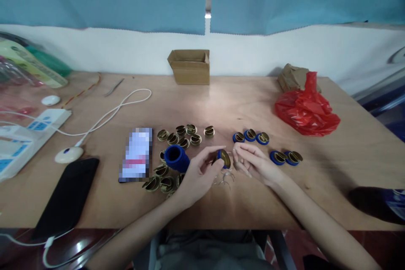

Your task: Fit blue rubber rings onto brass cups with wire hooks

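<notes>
Between the thumb and fingers of my left hand (200,173) is a round brass-coloured cap with a blue ring (224,159), tilted so its inner face points right. Just beside it, my right hand (253,161) has its fingertips pinched together; what they hold, if anything, is too small to make out. Below both hands lie several thin metal rings (226,178). A stack of blue rings (177,158) stands left of my left hand. Around it sit several brass-coloured caps (167,184) without blue rings. Several caps with blue rings (249,135) lie beyond and right of my right hand.
A phone with a lit, blurred screen (136,155) and a black phone (67,198) lie at left, near white cables and a power strip (34,135). An open cardboard box (191,67) stands at the back. A red plastic bag (306,112) and a dark bottle (376,202) are at right.
</notes>
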Motion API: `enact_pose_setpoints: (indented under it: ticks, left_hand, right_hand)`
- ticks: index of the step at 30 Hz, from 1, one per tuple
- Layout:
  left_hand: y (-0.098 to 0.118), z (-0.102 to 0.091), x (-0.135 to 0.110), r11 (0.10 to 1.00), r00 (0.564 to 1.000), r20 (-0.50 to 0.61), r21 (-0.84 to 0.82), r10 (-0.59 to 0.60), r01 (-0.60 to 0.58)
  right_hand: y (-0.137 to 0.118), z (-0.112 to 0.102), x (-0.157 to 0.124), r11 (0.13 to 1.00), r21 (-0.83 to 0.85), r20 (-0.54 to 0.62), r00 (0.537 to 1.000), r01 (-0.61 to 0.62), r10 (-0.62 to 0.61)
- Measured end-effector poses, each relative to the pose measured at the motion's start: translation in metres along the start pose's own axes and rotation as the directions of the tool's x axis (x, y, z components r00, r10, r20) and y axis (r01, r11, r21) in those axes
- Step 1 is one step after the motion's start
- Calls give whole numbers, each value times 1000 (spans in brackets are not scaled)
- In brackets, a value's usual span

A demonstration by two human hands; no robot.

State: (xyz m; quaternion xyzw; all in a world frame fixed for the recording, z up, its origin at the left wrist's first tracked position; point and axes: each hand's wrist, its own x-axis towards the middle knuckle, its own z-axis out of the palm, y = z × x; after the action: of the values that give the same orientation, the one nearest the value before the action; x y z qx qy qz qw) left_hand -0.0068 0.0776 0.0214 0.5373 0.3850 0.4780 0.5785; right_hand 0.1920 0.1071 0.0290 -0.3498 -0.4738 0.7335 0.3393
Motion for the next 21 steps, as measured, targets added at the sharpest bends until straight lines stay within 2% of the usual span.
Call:
enact_pose_setpoints:
  ticks: [5, 13, 21]
  left_hand:
    - [3, -1, 3, 999, 998, 40, 27, -48, 47]
    - [1, 0, 3, 999, 999, 44, 31, -20, 19]
    - [0, -1, 3, 1000, 999, 36, 22, -13, 12]
  right_hand:
    - [4, 0, 1, 1000, 16, 85, 996, 11, -13]
    - [3, -3, 3, 997, -73, 38, 999, 13, -10]
    - [9, 1, 4, 999, 37, 8, 1000, 14, -14]
